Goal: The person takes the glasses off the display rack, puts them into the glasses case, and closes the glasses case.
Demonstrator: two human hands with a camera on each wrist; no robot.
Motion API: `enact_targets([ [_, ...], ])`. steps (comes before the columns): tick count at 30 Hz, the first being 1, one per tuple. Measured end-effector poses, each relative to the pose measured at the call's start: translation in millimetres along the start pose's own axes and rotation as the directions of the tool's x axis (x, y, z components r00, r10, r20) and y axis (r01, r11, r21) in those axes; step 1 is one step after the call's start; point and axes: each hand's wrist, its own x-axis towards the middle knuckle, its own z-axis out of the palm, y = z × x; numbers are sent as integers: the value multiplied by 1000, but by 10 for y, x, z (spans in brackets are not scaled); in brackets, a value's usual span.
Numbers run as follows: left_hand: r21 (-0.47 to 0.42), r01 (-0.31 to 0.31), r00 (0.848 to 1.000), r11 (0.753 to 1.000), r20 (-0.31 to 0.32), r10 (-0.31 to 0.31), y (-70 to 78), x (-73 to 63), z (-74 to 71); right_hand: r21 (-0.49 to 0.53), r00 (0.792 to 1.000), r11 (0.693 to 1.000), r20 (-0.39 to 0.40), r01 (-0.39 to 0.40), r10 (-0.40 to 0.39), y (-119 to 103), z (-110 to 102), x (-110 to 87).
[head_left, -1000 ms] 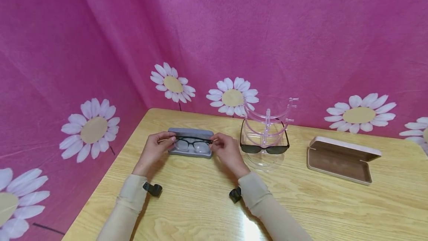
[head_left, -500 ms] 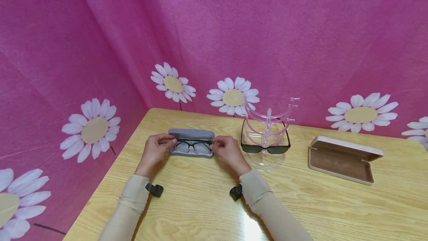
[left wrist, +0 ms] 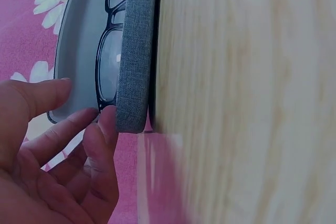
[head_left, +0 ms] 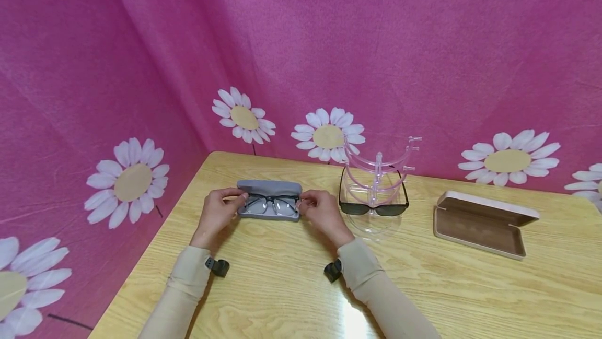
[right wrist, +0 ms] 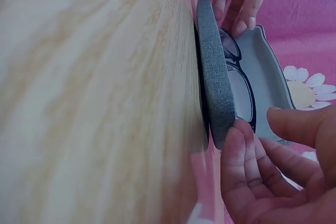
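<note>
Black-framed eyeglasses (head_left: 273,206) sit in an open grey glasses case (head_left: 269,188), lenses toward me. My left hand (head_left: 220,208) is at the case's left end. In the left wrist view its fingertips touch the case end beside the frame's corner, with the thumb (left wrist: 50,95) held apart near the lid. At the other end is my right hand (head_left: 322,213). The right wrist view has its bent fingers (right wrist: 241,150) against the case end and its thumb (right wrist: 289,121) clear of the frame. The temples are mostly hidden inside the case.
Right of my hand stands a clear and pink plastic display stand (head_left: 376,182) bearing dark sunglasses (head_left: 373,209). A second glasses case (head_left: 484,224), brown inside, lies open farther right on the wooden table (head_left: 282,287). A pink flowered cloth (head_left: 423,57) hangs behind.
The eyeglasses have settled lower into the grey case, and their lenses have tipped slightly. My hands stay at its two ends with only small shifts; thumbs are now apart from the frame.
</note>
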Motion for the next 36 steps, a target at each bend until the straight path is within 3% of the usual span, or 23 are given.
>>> enact_targets([
  [7, 81, -31, 999, 996, 25, 29, 9, -14, -37, -72, 999, 997, 30, 16, -13, -17, -19, -24],
  [13, 221, -100, 992, 970, 92, 81, -23, -24, -63, -104, 994, 995, 109, 3, 9, -10, -35, -30],
  [19, 274, -121, 987, 954, 135, 86, -49, -28, -86, -113, 990, 993, 140, -13, 29, 1, -33, -23],
  [28, 237, -149, 981, 960, 160, 112, -100, 6, -105, -55, 992, 998, 115, -44, 50, 21, -42, -19],
  [36, 75, -46, 983, 996, 178, 32, -149, 30, -168, 15, 999, 1000, 43, -27, 26, 31, -23, -30],
])
